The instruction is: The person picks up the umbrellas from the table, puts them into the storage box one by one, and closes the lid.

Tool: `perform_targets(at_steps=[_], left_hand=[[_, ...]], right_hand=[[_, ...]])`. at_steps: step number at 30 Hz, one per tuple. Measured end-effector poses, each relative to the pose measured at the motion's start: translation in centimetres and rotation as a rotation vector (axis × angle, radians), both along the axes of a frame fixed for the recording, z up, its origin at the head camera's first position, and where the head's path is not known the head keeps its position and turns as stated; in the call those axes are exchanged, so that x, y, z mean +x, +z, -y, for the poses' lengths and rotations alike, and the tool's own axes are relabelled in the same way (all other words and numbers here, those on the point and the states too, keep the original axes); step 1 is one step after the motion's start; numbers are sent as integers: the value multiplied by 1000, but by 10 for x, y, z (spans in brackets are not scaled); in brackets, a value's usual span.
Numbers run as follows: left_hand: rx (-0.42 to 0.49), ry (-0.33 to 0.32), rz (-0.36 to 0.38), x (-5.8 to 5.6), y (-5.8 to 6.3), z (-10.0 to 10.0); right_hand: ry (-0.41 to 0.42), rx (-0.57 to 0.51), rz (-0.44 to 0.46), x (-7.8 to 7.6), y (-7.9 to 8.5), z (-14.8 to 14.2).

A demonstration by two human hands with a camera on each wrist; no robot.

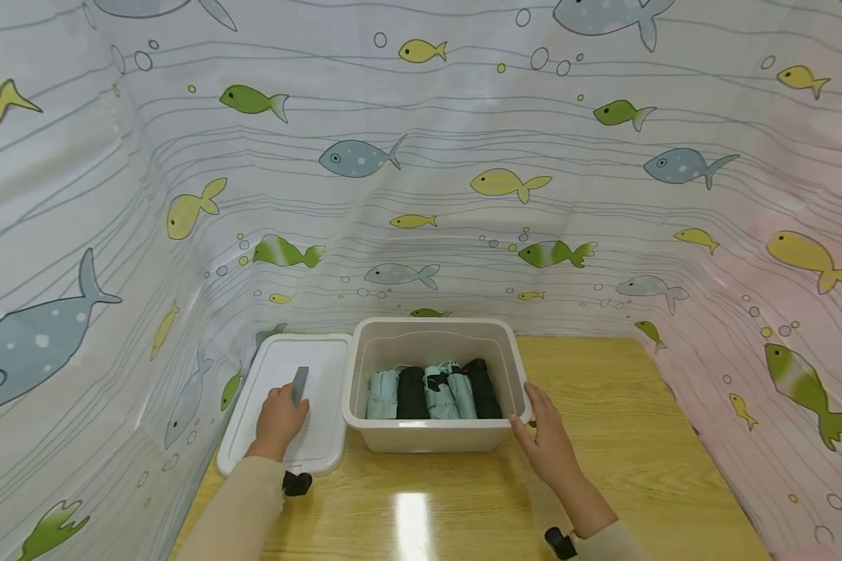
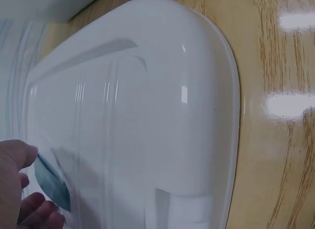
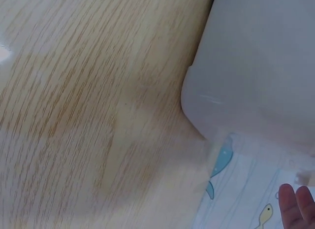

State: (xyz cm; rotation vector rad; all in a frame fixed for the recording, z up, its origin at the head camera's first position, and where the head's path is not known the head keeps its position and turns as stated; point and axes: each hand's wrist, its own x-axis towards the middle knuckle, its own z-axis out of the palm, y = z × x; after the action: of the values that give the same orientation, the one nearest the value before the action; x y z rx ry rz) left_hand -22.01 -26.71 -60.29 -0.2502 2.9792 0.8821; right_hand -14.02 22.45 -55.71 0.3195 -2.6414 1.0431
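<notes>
A white lid (image 1: 323, 397) lies flat on the table at the left. My left hand (image 1: 281, 417) is over it, with a grey-blue strip (image 1: 299, 384) like a handle between thumb and fingers. The left wrist view shows this curved strip (image 2: 51, 182) close to the lid's top; whether it is fixed there I cannot tell. To the right stands an uncovered off-white plastic box (image 1: 435, 436). Inside, rolled light-green cloths (image 1: 383, 393) and black cloths (image 1: 412, 393) stand in a row. My right hand (image 1: 550, 436) rests at the box's front right corner, fingers fairly straight along the rim.
The wooden table (image 1: 603, 452) reaches out to the right and in front of the box. A fish-patterned sheet (image 1: 435, 156) rises behind the table and along both sides. Each wrist wears a small black device (image 1: 296, 483).
</notes>
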Motion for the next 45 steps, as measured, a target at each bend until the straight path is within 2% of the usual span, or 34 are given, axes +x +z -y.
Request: perform_targets(at_steps=[4,8,14,20,26,32,37,41,45], left_hand=[[-7,-8,22,-1,2,-1],[-10,-15,3,-6,2,-3],[-13,13,26,-12,2,-2],[-26,18,25,-16,-10,1],[-36,-16,20,-17,-17,5],[-40,-70,39,-17,-10,7],[-32,-72,49,-17,-7,7],[-44,-79,25,-17,-11,7],[-66,-85,-29,-16,-15,10]], right_hand=[[0,-3,0,0,0,-1],[-1,-10,-5,0,1,-2],[7,-20,8,-2,1,-2],[7,-30,17,-1,1,-2],[7,-23,17,-2,1,-1],[10,-31,15,-2,2,0],[7,-24,19,-1,2,0],[5,-22,16,-1,3,0],[12,-24,24,-2,4,-1]])
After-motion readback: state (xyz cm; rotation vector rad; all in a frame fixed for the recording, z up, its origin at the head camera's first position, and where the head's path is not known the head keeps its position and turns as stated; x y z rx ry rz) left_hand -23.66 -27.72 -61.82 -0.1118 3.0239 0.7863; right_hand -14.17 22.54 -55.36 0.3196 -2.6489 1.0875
